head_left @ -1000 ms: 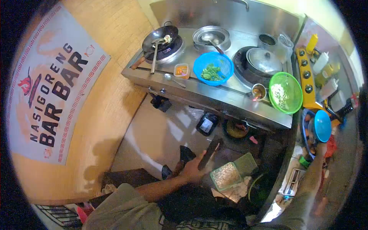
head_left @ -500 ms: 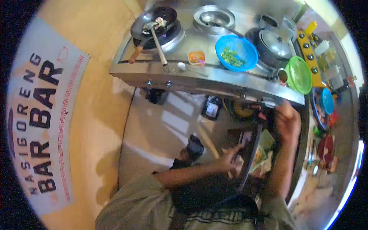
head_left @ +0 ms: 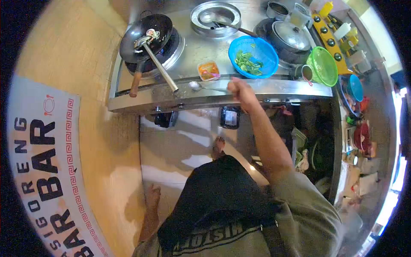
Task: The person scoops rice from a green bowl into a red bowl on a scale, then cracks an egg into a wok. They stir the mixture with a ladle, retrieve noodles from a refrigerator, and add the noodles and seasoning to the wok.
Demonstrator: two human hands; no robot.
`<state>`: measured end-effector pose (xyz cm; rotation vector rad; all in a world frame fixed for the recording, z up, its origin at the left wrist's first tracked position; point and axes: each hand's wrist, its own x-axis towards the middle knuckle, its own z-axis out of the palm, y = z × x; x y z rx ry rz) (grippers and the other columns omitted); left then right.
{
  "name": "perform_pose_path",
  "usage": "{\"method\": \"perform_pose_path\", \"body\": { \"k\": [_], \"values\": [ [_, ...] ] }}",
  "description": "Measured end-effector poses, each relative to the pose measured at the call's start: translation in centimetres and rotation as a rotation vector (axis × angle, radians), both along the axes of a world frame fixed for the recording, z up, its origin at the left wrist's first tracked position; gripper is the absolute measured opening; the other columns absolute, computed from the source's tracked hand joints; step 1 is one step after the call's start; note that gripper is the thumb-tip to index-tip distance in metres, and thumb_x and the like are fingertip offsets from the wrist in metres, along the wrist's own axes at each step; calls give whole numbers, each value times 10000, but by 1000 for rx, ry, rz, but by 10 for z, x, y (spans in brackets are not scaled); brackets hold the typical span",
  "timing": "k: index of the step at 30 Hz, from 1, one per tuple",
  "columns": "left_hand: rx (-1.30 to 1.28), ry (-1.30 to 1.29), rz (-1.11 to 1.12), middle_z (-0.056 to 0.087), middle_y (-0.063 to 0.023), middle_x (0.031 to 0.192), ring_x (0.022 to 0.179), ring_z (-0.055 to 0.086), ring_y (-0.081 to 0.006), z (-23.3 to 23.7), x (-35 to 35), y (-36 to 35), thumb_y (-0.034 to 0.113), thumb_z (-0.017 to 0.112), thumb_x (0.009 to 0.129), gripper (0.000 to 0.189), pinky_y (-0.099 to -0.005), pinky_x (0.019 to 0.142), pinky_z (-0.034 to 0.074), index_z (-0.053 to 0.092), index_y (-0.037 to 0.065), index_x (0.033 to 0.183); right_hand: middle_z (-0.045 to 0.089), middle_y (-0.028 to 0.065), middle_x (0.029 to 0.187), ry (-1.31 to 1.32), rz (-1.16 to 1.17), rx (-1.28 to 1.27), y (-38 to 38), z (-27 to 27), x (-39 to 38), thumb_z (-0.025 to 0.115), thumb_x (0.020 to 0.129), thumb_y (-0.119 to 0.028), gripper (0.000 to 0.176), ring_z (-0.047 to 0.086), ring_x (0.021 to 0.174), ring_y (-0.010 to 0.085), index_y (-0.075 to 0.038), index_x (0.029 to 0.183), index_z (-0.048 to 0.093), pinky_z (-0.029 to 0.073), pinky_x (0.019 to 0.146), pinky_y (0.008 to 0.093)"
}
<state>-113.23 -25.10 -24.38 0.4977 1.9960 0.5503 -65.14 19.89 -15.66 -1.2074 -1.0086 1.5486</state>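
Observation:
My right hand (head_left: 242,92) is at the front edge of the steel counter, its fingers closed at the handle end of a small metal spoon (head_left: 195,85) lying there. Beyond it are a blue basket (head_left: 272,60) with green leaves (head_left: 248,63) and a small tub (head_left: 208,70) of orange-red food. My left hand (head_left: 154,193) hangs low on the left, away from the counter; its fingers are too unclear to read. On the left burner, a black wok (head_left: 128,43) holds some food and a long-handled metal ladle (head_left: 159,66).
A lidded pot (head_left: 292,36) and green basket (head_left: 324,66) stand at the right. A steel ring (head_left: 199,26) holds another ladle. The wok's wooden handle (head_left: 135,84) and the ladle's handle jut over the front edge. Bottles (head_left: 342,31) line the right side.
My right hand has moved from below the counter's right part up to the spoon. My left hand has left the under-counter area and dropped to the left. The dark upright panel there is out of sight.

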Motion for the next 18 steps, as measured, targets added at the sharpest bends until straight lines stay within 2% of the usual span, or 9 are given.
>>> {"method": "perform_pose_path", "body": {
  "k": [1, 2, 4, 5, 6, 9, 13, 14, 18],
  "values": [
    [-81, 68, -120, 643, -136, 960, 776, 614, -221, 5, 9, 8, 248, 666, 829, 654, -349, 685, 507, 357, 43, 1367, 623, 206, 939, -411, -77, 162, 13, -17, 1, 399, 917, -226, 369, 601, 697, 219, -31, 1211, 506, 486, 614, 336],
    [-157, 139, -240, 646, -134, 956, 762, 617, -221, 13, 19, 24, 265, 667, 830, 659, -350, 674, 508, 357, 40, 1366, 621, 236, 919, -688, -152, 447, 25, -31, 2, 451, 902, -241, 333, 626, 758, 328, 5, 1104, 549, 503, 672, 411],
    [-119, 175, -409, 649, -148, 992, 786, 625, -217, -34, 13, 21, 311, 660, 835, 673, -343, 695, 513, 356, 28, 1365, 614, 252, 926, -1002, -151, 511, 45, -48, 2, 449, 899, -252, 323, 615, 810, 381, 4, 1069, 550, 499, 719, 456],
    [-114, 94, -431, 641, -162, 1027, 818, 628, -225, -13, 26, 40, 322, 660, 835, 680, -345, 708, 516, 355, 26, 1365, 610, 259, 930, -1160, -145, 544, 51, -42, -3, 448, 898, -257, 320, 610, 836, 408, 4, 1052, 551, 497, 743, 479],
    [-101, 10, -442, 633, -175, 1061, 850, 632, -232, 7, 38, 60, 333, 661, 834, 686, -347, 721, 518, 355, 25, 1365, 603, 273, 934, -1289, 96, 509, 52, -33, -2, 429, 898, -249, 317, 583, 886, 445, -1, 1076, 515, 485, 768, 512],
    [8, -88, -578, 598, -199, 1131, 898, 632, -249, 3, 41, 96, 330, 665, 831, 693, -352, 740, 521, 355, 16, 1365, 580, 309, 985, -1216, 166, 120, 64, -7, -15, 401, 902, -225, 344, 576, 904, 455, 7, 1138, 493, 482, 767, 523],
    [-152, -116, -319, 561, -216, 1189, 964, 617, -292, 65, 67, 166, 326, 663, 831, 652, -365, 778, 518, 397, 38, 1352, 576, 326, 986, -1249, 23, 301, 60, -38, -11, 411, 900, -234, 362, 579, 875, 470, -12, 1174, 496, 480, 777, 525],
    [-73, -57, -470, 559, -220, 1194, 992, 609, -297, 43, 47, 165, 318, 656, 836, 624, -370, 815, 507, 416, 47, 1344, 575, 328, 994, -1220, 11, 290, 61, -30, -10, 414, 902, -241, 370, 578, 885, 471, -22, 1189, 493, 478, 787, 524],
    [-110, -14, -457, 578, -207, 1173, 1037, 592, -286, 62, 46, 224, 289, 640, 850, 564, -380, 886, 475, 449, 35, 1317, 566, 340, 1001, -1253, -14, 163, 62, -46, -6, 429, 911, -287, 389, 570, 907, 476, -53, 1214, 496, 465, 800, 533]
  ]
}}
